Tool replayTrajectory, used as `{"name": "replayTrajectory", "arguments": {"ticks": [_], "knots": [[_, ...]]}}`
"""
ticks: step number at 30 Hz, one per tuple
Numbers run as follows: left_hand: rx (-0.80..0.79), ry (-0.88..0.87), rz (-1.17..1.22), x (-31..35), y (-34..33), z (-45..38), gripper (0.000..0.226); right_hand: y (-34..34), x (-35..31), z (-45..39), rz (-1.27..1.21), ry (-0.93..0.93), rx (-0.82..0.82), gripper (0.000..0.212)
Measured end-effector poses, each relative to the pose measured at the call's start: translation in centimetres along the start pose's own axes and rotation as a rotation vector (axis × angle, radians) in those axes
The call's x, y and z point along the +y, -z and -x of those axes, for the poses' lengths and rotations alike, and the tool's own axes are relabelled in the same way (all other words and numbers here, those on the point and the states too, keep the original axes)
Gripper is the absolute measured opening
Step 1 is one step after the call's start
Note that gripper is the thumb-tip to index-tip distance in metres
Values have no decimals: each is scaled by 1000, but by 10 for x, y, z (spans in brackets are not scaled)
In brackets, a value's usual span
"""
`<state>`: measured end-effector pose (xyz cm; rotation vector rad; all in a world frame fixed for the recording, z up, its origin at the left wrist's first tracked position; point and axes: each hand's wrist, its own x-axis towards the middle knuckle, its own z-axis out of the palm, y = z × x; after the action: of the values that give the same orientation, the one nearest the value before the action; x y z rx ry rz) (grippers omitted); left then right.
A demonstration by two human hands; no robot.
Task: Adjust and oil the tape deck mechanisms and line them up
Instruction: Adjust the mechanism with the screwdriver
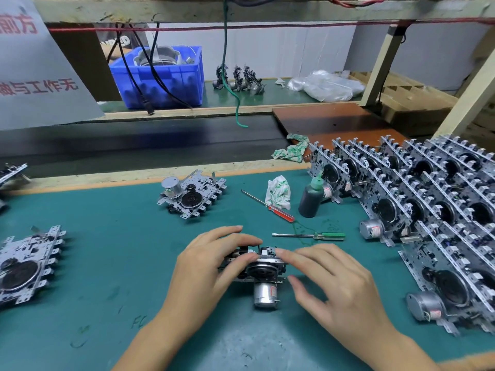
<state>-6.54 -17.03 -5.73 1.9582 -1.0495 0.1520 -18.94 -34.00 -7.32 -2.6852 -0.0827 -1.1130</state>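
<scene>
Your hands are working one tape deck mechanism (257, 266).
Left hand (211, 261) is gripping its top edge; right hand (340, 285) is hovering released beside it on the counter (120, 236).

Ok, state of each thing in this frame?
left hand: grips the mechanism
right hand: fingers on the mechanism, blurred
mechanism: held on the mat, motor toward the camera
oil bottle: upright, capped
red screwdriver: lying loose
green screwdriver: lying loose
finished mechanisms: lined up in rows
</scene>
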Motion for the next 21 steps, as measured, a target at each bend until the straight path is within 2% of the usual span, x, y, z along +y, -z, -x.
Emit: {"name": "replayTrajectory", "arguments": {"ticks": [3,6,8,12,16,18,21], "knots": [[1,4,2,-1,1,1,19,0,-1,1,-87,-27,-26,33],[1,10,9,-1,1,2,20,-4,-2,10,-264,-199,4,39],[-2,4,5,-1,1,1,21,-7,-3,17,-236,-297,5,42],[-4,-47,10,-2,0,1,23,-11,-5,22,-21,-249,-79,33],[1,-70,6,-2,0,0,25,-11,-5,22,76,-166,-132,24],[4,-75,9,-3,-1,0,24,-10,-5,21,73,-192,-103,19],[12,-85,7,-4,-1,0,23,-8,-8,16,-16,-220,14,29]]}}
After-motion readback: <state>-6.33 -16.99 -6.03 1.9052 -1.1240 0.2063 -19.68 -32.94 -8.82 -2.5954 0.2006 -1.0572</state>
